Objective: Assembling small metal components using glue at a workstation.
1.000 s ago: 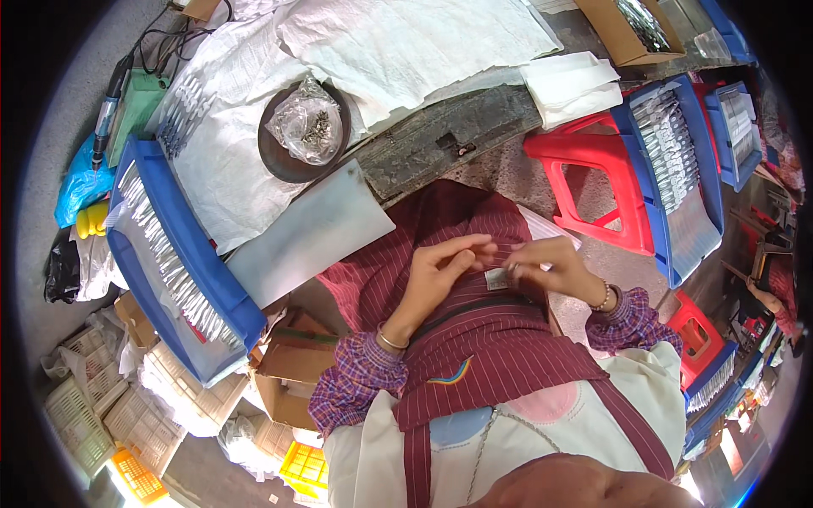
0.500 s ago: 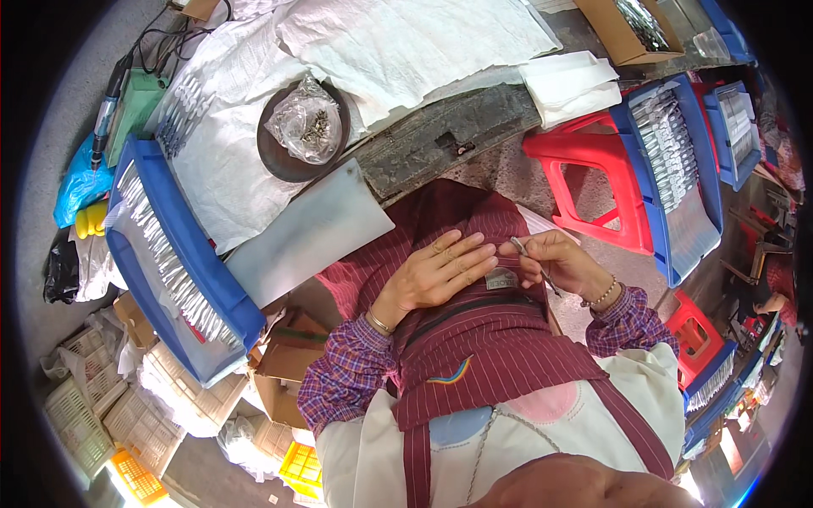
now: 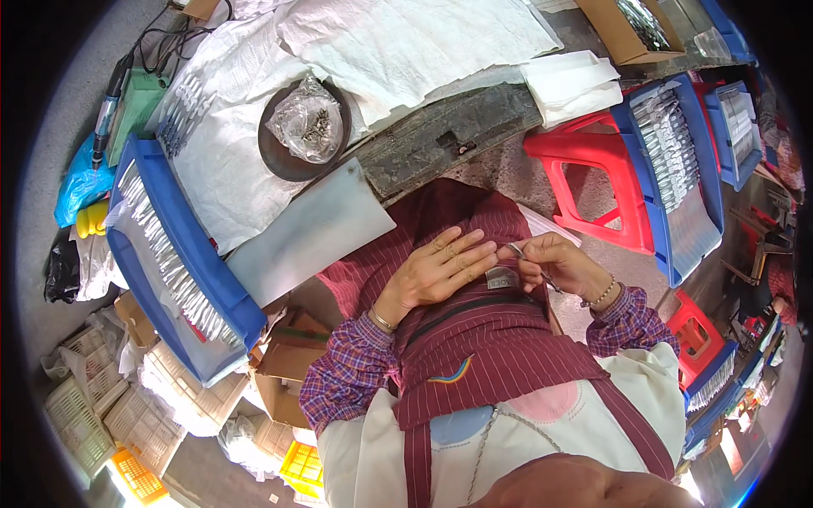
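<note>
Over the lap of a dark red striped apron (image 3: 483, 372), my two hands are close together. My right hand (image 3: 555, 261) is closed in a pinch on a slim silver metal piece (image 3: 518, 251). One end pokes out at the fingertips and a thin dark end shows below the fingers; its exact kind cannot be made out. My left hand (image 3: 442, 269) lies palm down with its fingers stretched out, their tips just beside the pinched piece. Its thumb and palm side are hidden.
A brown round dish (image 3: 278, 162) with a plastic bag of small metal parts (image 3: 315, 129) stands on the white-covered bench (image 3: 398, 51). Blue trays of silver pieces stand left (image 3: 224, 284) and right (image 3: 707, 212), the right one by a red stool (image 3: 584, 152).
The metal piece has turned slightly in my right fingers. Both hands stay almost in the same place.
</note>
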Motion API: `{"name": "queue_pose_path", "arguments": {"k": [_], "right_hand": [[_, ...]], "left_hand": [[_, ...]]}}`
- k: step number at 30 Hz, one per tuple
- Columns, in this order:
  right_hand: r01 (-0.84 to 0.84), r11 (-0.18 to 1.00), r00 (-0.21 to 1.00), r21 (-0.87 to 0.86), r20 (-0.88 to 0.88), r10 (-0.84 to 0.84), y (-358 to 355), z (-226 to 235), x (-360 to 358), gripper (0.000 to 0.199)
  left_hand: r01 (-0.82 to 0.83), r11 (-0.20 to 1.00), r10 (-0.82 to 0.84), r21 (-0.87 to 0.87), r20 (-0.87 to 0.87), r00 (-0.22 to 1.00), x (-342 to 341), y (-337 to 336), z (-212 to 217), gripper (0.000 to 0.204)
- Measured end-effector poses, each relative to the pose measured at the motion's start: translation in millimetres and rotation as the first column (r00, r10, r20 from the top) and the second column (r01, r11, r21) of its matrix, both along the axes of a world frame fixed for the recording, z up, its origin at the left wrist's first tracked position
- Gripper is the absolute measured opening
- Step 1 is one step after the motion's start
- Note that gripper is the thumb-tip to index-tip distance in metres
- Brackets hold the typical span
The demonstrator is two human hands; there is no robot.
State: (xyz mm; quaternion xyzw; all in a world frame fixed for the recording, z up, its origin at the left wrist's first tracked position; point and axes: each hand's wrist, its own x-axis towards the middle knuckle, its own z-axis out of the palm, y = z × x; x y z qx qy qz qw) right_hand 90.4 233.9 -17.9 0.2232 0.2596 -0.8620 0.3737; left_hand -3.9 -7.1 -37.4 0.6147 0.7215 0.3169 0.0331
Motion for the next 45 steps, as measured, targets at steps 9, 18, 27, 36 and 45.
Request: {"name": "queue_pose_path", "arguments": {"k": [9,18,27,36,45], "right_hand": [[0.081,0.997,0.997,0.001,-0.01,-0.081,6.3,-2.0,0.2,0.044],[0.076,0.996,0.997,0.054,-0.015,-0.076,1.0,0.7,-3.2,0.046],[0.095,0.995,0.995,0.016,0.026,-0.095,-1.1,-2.0,-0.7,0.045],[0.08,0.996,0.997,0.028,0.01,-0.081,-2.4,-0.5,-1.3,0.045],[0.069,0.997,0.998,-0.027,-0.005,-0.069,-1.6,-11.0,3.4,0.043]], "left_hand": [[-0.025,0.999,0.025,-0.031,0.026,0.999,-1.2,3.8,5.9,0.041],[-0.013,1.0,0.014,-0.017,0.037,0.999,-1.1,4.0,5.6,0.041],[-0.022,1.0,0.022,0.012,0.027,0.999,1.4,4.7,0.7,0.042],[-0.039,0.999,0.038,0.007,0.042,0.998,3.1,4.8,-2.7,0.041],[-0.042,0.999,0.039,0.031,0.098,0.994,4.4,4.9,-11.1,0.041]]}}
